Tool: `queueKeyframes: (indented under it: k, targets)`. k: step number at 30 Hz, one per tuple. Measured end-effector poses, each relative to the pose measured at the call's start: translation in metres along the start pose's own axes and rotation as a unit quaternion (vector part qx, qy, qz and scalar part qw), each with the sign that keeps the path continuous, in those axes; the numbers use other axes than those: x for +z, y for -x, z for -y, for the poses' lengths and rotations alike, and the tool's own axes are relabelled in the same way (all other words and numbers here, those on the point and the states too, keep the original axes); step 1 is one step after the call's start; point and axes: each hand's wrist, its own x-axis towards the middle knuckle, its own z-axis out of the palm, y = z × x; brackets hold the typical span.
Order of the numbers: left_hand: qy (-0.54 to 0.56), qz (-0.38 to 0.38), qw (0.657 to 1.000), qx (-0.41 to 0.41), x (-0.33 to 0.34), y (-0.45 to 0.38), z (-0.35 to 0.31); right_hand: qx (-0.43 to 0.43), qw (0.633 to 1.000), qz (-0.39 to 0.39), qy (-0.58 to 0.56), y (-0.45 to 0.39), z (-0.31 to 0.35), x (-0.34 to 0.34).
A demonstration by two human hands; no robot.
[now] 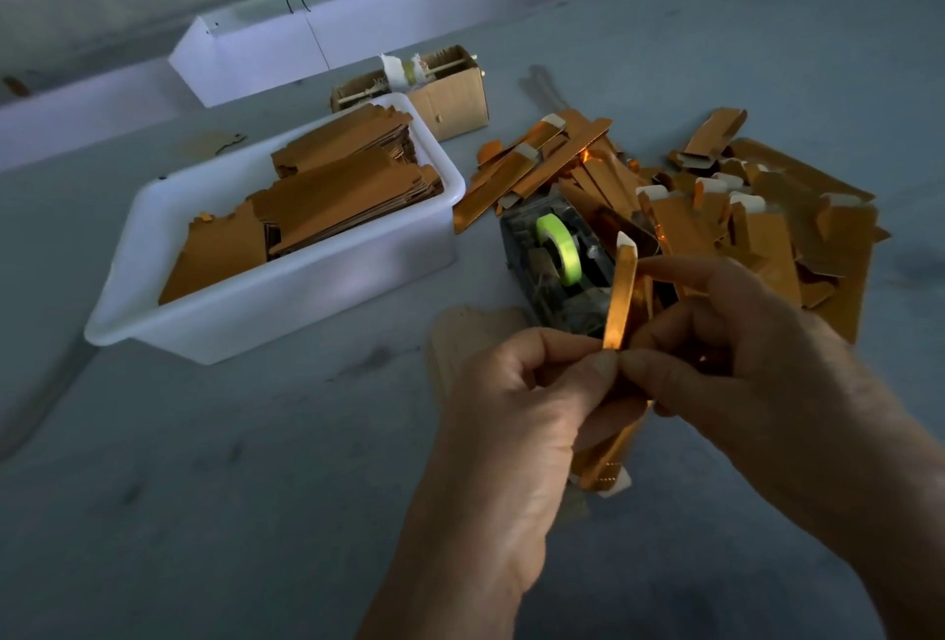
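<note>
Above grey table (204, 460): gold strip (620, 302) pinched between left hand (516, 404) and right hand (741, 353), equally near, long axis pointing away, apparently half-folded

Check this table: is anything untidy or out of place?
Yes. The loose cartons right of the tub lie in a crossed heap, some against the tape dispenser, unlike the orderly stacks in the tub. The carton pinched by the left hand and right hand looks whole.
</note>
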Motion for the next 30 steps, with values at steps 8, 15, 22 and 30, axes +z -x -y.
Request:
queueKeyframes:
  k: [8, 15, 22, 30]
  targets:
    - [-0.076, -0.139, 0.975, 0.158, 0.016, 0.004, 0.014, 0.013, 0.99, -0.079, 0.114, 0.003, 0.016, 0.008]
    - [-0.09, -0.139, 0.969, 0.183, 0.011, 0.01, 0.009, 0.006, 0.995, -0.054, 0.083, 0.005, 0.02, -0.004]
    - [-0.004, -0.09, 0.987, 0.131, 0.004, 0.011, -0.004, 0.034, 0.991, 0.035, -0.121, -0.001, 0.006, -0.003]
    - [-0.24, -0.109, 0.957, 0.122, -0.022, 0.003, -0.006, 0.025, 0.999, -0.006, -0.04, -0.025, 0.004, -0.001]
